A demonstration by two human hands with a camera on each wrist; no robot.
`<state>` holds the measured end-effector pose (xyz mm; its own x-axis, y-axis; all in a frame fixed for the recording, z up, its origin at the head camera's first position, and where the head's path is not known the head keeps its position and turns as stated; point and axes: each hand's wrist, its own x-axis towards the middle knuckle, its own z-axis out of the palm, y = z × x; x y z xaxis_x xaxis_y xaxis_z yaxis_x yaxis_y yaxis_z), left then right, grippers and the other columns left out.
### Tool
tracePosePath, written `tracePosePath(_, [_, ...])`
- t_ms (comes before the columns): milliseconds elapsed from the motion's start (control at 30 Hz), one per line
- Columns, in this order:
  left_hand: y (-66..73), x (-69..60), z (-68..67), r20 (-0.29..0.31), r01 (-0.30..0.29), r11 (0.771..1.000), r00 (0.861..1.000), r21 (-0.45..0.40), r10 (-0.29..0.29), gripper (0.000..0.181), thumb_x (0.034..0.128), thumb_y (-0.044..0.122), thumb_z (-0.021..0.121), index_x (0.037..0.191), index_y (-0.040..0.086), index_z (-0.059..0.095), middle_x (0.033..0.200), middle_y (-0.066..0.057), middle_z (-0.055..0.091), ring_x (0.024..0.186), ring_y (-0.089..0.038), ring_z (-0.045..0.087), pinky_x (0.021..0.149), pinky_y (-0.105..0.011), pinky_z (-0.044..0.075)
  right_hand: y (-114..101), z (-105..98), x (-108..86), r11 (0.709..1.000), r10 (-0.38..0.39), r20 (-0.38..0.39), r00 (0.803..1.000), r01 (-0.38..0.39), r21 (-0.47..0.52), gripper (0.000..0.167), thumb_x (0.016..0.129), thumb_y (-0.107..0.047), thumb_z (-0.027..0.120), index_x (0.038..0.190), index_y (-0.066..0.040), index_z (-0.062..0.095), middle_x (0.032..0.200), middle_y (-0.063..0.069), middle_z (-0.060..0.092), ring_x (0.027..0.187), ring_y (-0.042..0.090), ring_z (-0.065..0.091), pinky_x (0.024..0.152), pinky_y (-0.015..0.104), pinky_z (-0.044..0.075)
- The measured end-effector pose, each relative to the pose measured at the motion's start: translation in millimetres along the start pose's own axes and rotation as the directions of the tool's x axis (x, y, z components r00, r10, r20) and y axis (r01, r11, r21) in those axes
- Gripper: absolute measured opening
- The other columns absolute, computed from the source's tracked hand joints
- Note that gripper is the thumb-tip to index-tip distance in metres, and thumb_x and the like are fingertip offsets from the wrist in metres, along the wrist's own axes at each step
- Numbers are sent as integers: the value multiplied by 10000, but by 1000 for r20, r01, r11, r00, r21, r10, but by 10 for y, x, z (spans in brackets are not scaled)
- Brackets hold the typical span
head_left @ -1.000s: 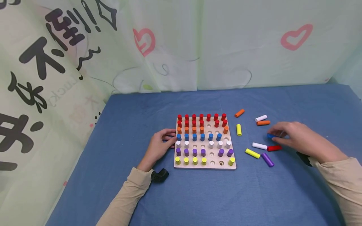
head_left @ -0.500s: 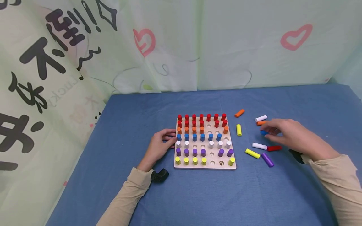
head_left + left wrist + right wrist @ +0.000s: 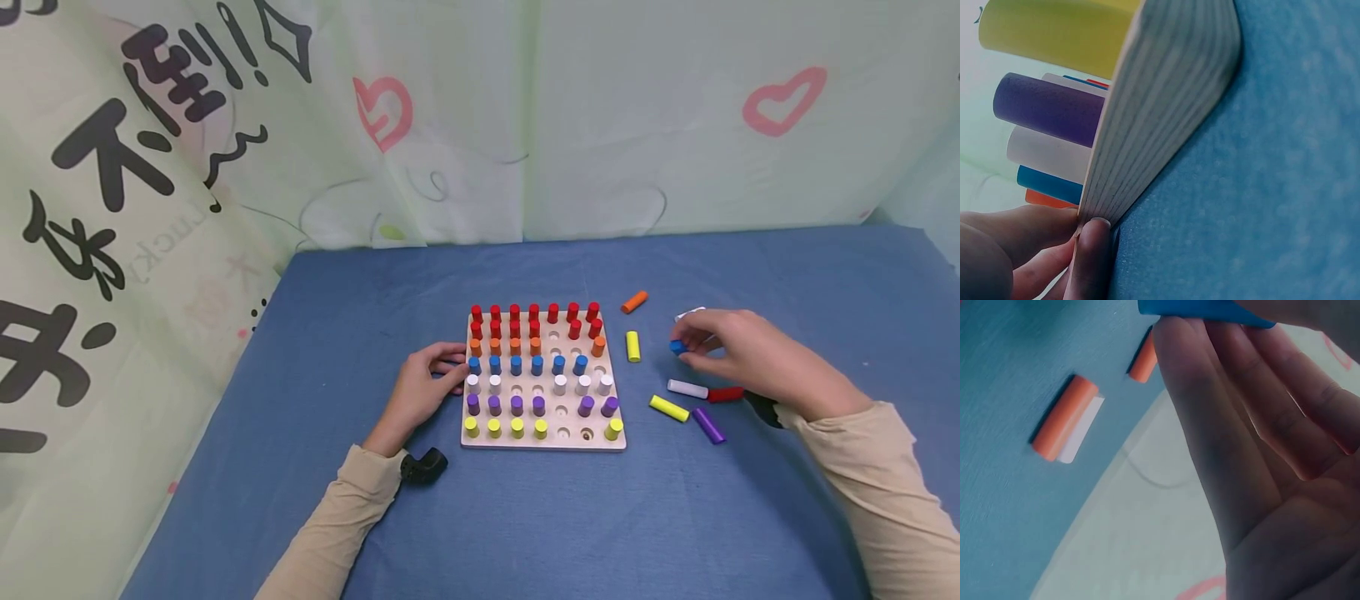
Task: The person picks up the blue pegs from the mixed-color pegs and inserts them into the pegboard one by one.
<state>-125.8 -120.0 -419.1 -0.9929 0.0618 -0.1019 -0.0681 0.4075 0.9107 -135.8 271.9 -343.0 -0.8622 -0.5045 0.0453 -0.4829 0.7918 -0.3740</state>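
Observation:
A square wooden pegboard point(image 3: 525, 445) lies on the table, with rows of red, orange, blue, white, purple and yellow pegs standing in it and several bare holes. My left hand point(image 3: 422, 387) holds its left edge; in the left wrist view, fingertips point(image 3: 1092, 247) meet at the board's layered side point(image 3: 1160, 94). Right of the board, my right hand point(image 3: 768, 358) pinches a blue peg point(image 3: 677, 347) between thumb and fingers, above the table. The right wrist view shows this blue peg point(image 3: 1204, 309) lying across the fingertips, its far end partly covered by the thumb.
Loose pegs lie right of the board: an orange peg point(image 3: 634, 302), yellow pegs point(image 3: 633, 347), a white peg point(image 3: 687, 388), a red peg point(image 3: 725, 394) and a purple peg point(image 3: 708, 425). Another orange peg point(image 3: 1065, 419) and a white peg point(image 3: 1082, 430) sit beneath the right hand. A curtain point(image 3: 600, 150) hangs behind.
My right hand has moved left toward the board with the blue peg, now covering the orange peg and most of the white one behind it. The left hand stays at the board's edge.

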Motion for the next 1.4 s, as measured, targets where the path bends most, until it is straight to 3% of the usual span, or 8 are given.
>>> tracePosePath(433, [6, 0, -3, 1, 12, 1000, 1000, 5, -12, 346, 931, 116, 696, 1266, 48, 644, 1083, -112, 669, 853, -157, 670, 697, -271, 613, -118, -11, 82, 997, 6, 25, 1000, -7, 78, 207, 833, -14, 750, 1026, -36, 678, 946, 14, 684, 887, 206, 701, 795, 424, 600])
tracePosePath(967, [0, -4, 1, 1, 10, 1000, 1000, 3, -10, 350, 931, 124, 698, 1270, 56, 643, 1084, -108, 669, 862, -159, 669, 697, -273, 613, -237, 34, 188, 994, -20, 17, 1000, 18, 112, 198, 831, -2, 761, 1003, -48, 676, 955, 22, 690, 901, 223, 700, 802, 433, 602])
tracePosePath(1400, [-2, 3, -2, 3, 6, 1000, 1000, 7, -6, 347, 932, 117, 696, 1267, 45, 643, 1078, -111, 672, 846, -152, 668, 688, -270, 612, -316, 101, 250, 990, -35, 57, 998, 26, 140, 210, 844, 6, 745, 1040, -26, 676, 981, 39, 705, 924, 242, 711, 810, 428, 606])
